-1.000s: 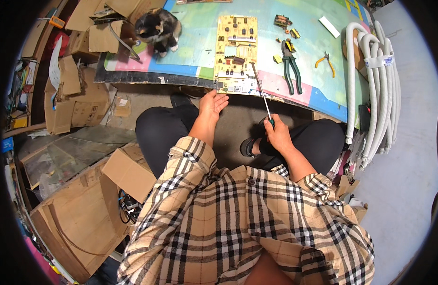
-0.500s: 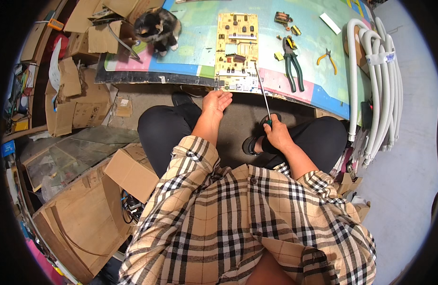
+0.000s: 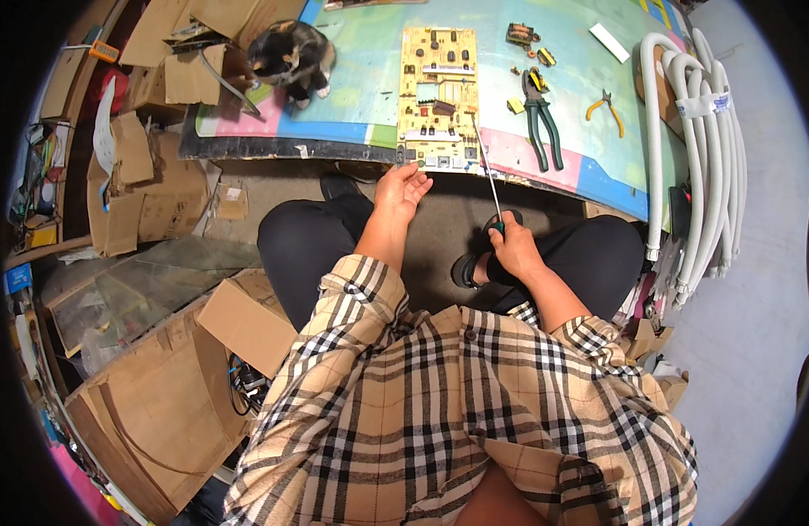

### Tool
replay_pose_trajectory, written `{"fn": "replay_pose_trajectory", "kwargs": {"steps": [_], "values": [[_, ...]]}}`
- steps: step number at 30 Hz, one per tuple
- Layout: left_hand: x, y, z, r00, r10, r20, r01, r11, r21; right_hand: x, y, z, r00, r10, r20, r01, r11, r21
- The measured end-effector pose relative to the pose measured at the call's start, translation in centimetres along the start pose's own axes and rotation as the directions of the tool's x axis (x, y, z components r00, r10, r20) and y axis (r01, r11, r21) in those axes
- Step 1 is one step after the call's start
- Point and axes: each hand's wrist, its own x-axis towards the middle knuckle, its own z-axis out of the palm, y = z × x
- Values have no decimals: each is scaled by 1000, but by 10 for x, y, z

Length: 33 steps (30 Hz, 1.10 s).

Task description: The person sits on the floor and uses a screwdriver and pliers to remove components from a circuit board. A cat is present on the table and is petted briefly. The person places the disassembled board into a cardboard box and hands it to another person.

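A long yellow circuit board [image 3: 438,96], studded with dark components, lies on the table and reaches its near edge. My left hand [image 3: 401,191] is at the board's near left corner, palm turned up and fingers partly curled, pinching the edge there. In my right hand [image 3: 515,248] is a long thin screwdriver [image 3: 489,175] with a dark green handle. Its shaft slants up and left, the tip at the right edge of the board. To the right lie dark-green-handled cutters [image 3: 541,127] and small yellow-handled pliers [image 3: 607,111].
A cat [image 3: 292,60] sits on the table [image 3: 361,79] at the left. Several small removed-looking parts [image 3: 522,35] lie beyond the cutters. Coiled white hoses [image 3: 711,158] hang at the right edge. Cardboard boxes [image 3: 172,210] and a wooden panel [image 3: 159,421] crowd the left.
My left fingers have curled slightly and shifted a little against the board's near edge. The screwdriver stays near the board's right side. The whole view has shifted very slightly.
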Motion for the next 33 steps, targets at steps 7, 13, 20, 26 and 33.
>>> {"fn": "replay_pose_trajectory", "kwargs": {"steps": [7,13,20,26,33], "values": [[-11,5,10,997,28,66,-26,999,-19,-1,-3,-2,1000,-16,-18,17,1000,23],[-19,11,23,983,130,128,-151,974,170,0,2,1,1000,-20,-17,20,1000,19],[-28,10,34,981,145,130,-178,937,302,0,6,-1,1000,11,-9,-11,1000,10],[-25,9,29,976,142,164,-181,951,250,-4,-5,-3,999,36,36,-36,999,11],[-30,9,36,973,157,171,-195,952,235,-12,-42,-8,992,79,96,-103,955,278]]}}
